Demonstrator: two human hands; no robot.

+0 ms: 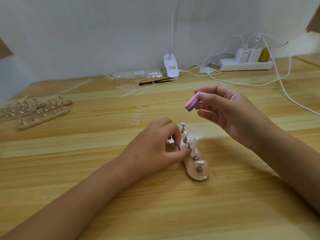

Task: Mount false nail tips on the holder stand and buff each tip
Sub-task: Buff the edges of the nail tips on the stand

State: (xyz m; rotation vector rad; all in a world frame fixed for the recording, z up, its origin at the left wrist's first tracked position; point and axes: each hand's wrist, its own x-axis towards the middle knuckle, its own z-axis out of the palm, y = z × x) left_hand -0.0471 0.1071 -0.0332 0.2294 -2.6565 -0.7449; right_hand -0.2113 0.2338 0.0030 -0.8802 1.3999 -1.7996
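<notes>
A clear oval holder stand [199, 175] lies on the wooden table [155, 205] with several metal pegs standing on it; some carry clear nail tips [200, 162]. My left hand [155, 148] rests against the stand's left side and pinches one peg between thumb and fingers, with a nail tip at its top partly hidden. My right hand [228, 111] hovers above and to the right of the stand, holding a small pink and purple buffer block [191, 103] between thumb and fingertips.
Loose clear nail tips [135, 118] lie just behind the stand. More wooden holder stands [43, 116] sit at the far left. At the back are bags of tips [136, 74], a black tool [154, 82], a white clip lamp [170, 66], a power strip [245, 64] and cables [285, 90].
</notes>
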